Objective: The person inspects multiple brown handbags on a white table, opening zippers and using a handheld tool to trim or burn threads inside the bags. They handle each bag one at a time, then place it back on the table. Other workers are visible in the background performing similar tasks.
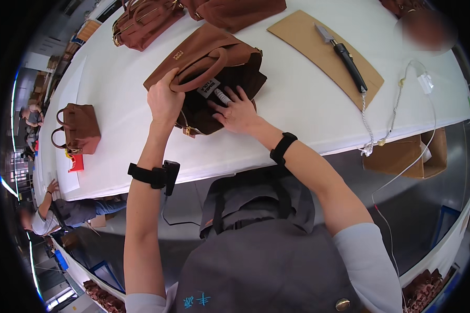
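Note:
A brown handbag (198,44) lies tipped on the white table, its dark lining showing through the open mouth. My left hand (165,99) is closed on the bag's edge beside the near end of its rounded handle (206,75). Inside the mouth, my right hand (237,112) rests on the dark lining with its fingers spread. Next to those fingers is a small pale ribbed piece (223,96), and beside it a white label (208,87). A gold zip pull (188,130) hangs at the bag's near corner.
A small brown bag (81,128) stands at the left by a red tape dispenser (76,163). More brown bags (149,23) lie at the back. On the right, a corded black tool (350,65) with a metal tip lies on cardboard (297,39). A cardboard box (402,159) sits below the table edge.

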A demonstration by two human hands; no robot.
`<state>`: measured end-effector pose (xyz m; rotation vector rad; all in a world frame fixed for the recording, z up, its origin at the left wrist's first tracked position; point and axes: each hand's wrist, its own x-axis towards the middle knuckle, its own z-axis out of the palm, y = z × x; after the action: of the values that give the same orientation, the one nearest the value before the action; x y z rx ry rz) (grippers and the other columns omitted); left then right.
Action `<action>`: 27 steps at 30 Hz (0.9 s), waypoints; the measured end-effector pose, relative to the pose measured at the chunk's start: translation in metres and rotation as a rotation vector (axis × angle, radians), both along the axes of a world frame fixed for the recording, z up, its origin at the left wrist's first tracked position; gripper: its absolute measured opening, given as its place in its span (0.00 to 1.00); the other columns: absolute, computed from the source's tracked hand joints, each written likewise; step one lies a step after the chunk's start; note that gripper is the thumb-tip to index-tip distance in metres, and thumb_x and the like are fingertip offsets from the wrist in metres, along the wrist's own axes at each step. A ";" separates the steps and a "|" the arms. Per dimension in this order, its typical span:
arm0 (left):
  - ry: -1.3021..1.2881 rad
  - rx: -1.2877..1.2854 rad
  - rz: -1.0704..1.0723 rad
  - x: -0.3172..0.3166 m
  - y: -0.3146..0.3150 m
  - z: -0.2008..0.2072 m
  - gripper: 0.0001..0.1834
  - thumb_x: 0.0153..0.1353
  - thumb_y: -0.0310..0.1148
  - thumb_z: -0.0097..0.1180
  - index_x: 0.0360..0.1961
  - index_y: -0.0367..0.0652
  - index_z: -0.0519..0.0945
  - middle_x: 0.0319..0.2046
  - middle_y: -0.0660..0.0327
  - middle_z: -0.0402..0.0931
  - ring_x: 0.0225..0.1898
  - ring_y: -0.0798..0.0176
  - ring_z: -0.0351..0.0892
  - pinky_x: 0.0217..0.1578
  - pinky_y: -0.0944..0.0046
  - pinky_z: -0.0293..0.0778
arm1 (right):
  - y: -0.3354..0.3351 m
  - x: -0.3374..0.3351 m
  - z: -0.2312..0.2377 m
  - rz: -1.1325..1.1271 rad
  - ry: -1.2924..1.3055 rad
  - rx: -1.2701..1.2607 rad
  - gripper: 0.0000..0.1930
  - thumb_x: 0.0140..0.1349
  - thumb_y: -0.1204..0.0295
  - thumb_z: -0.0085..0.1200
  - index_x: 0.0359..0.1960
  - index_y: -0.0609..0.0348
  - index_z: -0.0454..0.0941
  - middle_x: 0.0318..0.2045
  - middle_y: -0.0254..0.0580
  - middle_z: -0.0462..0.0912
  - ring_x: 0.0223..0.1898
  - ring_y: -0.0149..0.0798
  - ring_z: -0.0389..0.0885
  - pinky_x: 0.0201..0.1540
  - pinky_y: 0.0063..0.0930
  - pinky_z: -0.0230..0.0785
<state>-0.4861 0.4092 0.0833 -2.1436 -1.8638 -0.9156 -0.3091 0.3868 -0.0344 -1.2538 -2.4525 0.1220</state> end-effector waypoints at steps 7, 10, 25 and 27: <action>-0.034 -0.117 0.057 0.008 -0.007 0.007 0.17 0.49 0.23 0.53 0.43 0.44 0.81 0.32 0.50 0.80 0.35 0.47 0.79 0.38 0.57 0.74 | 0.014 0.073 0.037 -0.333 0.416 0.245 0.16 0.52 0.73 0.53 0.45 0.54 0.77 0.39 0.45 0.78 0.44 0.50 0.73 0.56 0.43 0.57; -0.014 -0.022 0.022 0.006 -0.005 0.000 0.14 0.52 0.28 0.55 0.42 0.46 0.82 0.25 0.51 0.79 0.28 0.47 0.79 0.31 0.55 0.74 | 0.045 0.188 0.028 -0.836 0.110 0.315 0.22 0.53 0.73 0.52 0.53 0.56 0.71 0.42 0.56 0.77 0.50 0.53 0.69 0.53 0.45 0.57; -0.080 -0.036 0.086 0.011 -0.005 -0.004 0.16 0.49 0.25 0.54 0.41 0.46 0.82 0.28 0.52 0.80 0.32 0.47 0.79 0.33 0.55 0.74 | -0.051 0.257 0.113 -0.590 1.023 -0.837 0.21 0.56 0.67 0.57 0.47 0.66 0.68 0.21 0.36 0.73 0.16 0.26 0.72 0.15 0.22 0.65; -0.104 -0.063 0.100 0.011 -0.008 -0.006 0.19 0.46 0.22 0.51 0.42 0.45 0.82 0.30 0.50 0.80 0.33 0.46 0.79 0.35 0.55 0.74 | -0.087 0.238 0.136 -0.527 0.947 -0.909 0.24 0.57 0.70 0.56 0.53 0.66 0.66 0.20 0.34 0.72 0.13 0.24 0.69 0.12 0.19 0.61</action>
<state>-0.4746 0.4012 0.0776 -2.0521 -2.0548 -0.9765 -0.0707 0.3000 0.1020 -1.5852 -1.1777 1.4133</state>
